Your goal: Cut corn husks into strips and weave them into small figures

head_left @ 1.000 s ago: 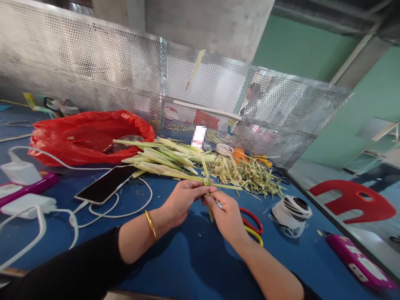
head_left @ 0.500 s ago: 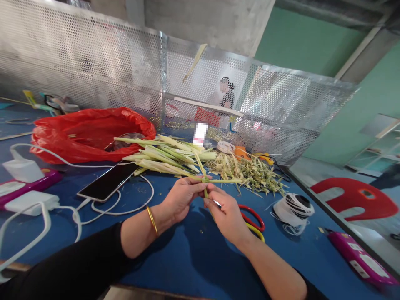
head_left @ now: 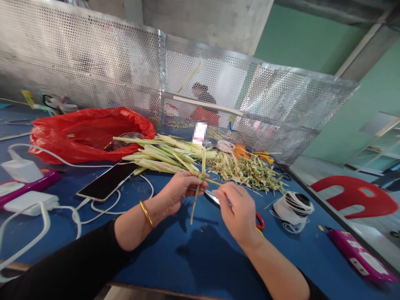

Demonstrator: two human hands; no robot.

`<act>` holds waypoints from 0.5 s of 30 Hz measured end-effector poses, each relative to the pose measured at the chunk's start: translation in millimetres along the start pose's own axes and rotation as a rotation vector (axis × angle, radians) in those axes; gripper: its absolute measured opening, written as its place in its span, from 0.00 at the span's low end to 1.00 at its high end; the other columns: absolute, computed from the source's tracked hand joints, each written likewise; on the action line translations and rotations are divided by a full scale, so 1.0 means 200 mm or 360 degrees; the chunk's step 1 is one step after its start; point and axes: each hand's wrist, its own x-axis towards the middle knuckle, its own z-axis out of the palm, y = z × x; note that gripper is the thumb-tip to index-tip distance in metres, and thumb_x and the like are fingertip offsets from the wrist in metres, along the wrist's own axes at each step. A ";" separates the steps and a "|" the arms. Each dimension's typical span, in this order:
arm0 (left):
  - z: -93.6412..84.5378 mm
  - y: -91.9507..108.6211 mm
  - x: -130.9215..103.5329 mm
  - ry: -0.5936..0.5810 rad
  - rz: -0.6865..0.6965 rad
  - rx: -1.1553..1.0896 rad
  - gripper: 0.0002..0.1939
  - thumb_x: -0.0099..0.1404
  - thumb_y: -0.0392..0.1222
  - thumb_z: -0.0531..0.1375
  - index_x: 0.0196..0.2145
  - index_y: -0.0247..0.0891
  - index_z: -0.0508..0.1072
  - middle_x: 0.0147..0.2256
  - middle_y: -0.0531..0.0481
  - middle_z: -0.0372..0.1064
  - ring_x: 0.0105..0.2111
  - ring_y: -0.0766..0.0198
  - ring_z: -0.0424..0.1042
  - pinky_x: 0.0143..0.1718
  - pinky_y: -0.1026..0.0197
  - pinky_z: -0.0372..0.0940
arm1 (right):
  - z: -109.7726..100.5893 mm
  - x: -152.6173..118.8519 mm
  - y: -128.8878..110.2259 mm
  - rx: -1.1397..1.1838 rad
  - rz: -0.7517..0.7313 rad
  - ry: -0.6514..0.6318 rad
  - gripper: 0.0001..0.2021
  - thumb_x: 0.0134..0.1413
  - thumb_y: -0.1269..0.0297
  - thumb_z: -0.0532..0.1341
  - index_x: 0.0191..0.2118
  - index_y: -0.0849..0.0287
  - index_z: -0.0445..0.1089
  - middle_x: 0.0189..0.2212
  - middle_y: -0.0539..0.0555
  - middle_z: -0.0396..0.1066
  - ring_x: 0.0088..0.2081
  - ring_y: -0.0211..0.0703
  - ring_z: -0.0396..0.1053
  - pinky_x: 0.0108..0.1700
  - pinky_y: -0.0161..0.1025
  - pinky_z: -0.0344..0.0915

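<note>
My left hand point(head_left: 183, 189), with a gold bangle on its wrist, pinches a small knot of pale green leaf strips point(head_left: 202, 177) above the blue table. Strip ends stick out from the knot upward, to the left, downward and to the right. The fingers of my right hand point(head_left: 236, 208) are closed on the strip end that points right. Under that hand lie scissors point(head_left: 260, 221) with red and yellow handles, partly hidden; a blade shows between my hands. Just beyond, a bundle of long pale green strips point(head_left: 165, 156) lies on the table.
A heap of short leaf scraps point(head_left: 253, 171) lies right of the bundle. A red plastic bag point(head_left: 62, 141), a phone point(head_left: 106, 183) and white cables are on the left. At right are a spool of white cord point(head_left: 293, 210) and a purple power strip point(head_left: 362, 256). A perforated metal screen point(head_left: 206, 83) stands behind.
My right hand has moved right, away from the left, drawing a strip end sideways. The knot has turned, and one end now hangs down. The person behind the screen has shifted left.
</note>
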 end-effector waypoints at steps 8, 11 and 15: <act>0.02 -0.04 0.00 0.0035 0.0120 0.0370 0.09 0.52 0.43 0.65 0.28 0.34 0.73 0.21 0.55 0.67 0.17 0.74 0.62 0.21 0.68 0.60 | 0.04 0.01 0.05 -0.0308 -0.0120 -0.0270 0.12 0.63 0.70 0.51 0.28 0.58 0.63 0.21 0.49 0.68 0.24 0.38 0.63 0.44 0.39 0.54; 0.03 -0.07 0.02 0.0094 0.0262 0.0543 0.14 0.55 0.46 0.64 0.20 0.35 0.68 0.19 0.55 0.66 0.16 0.73 0.62 0.20 0.67 0.60 | 0.04 0.00 0.03 -0.0332 -0.0152 -0.0286 0.14 0.62 0.71 0.50 0.25 0.59 0.61 0.18 0.48 0.65 0.21 0.37 0.59 0.37 0.37 0.52; 0.03 -0.11 0.05 0.0140 0.0317 0.0557 0.14 0.55 0.46 0.64 0.20 0.36 0.68 0.20 0.55 0.65 0.16 0.72 0.62 0.20 0.66 0.61 | 0.03 0.01 0.00 -0.0284 -0.0147 -0.0347 0.14 0.59 0.74 0.49 0.23 0.59 0.61 0.17 0.48 0.64 0.20 0.36 0.56 0.35 0.38 0.50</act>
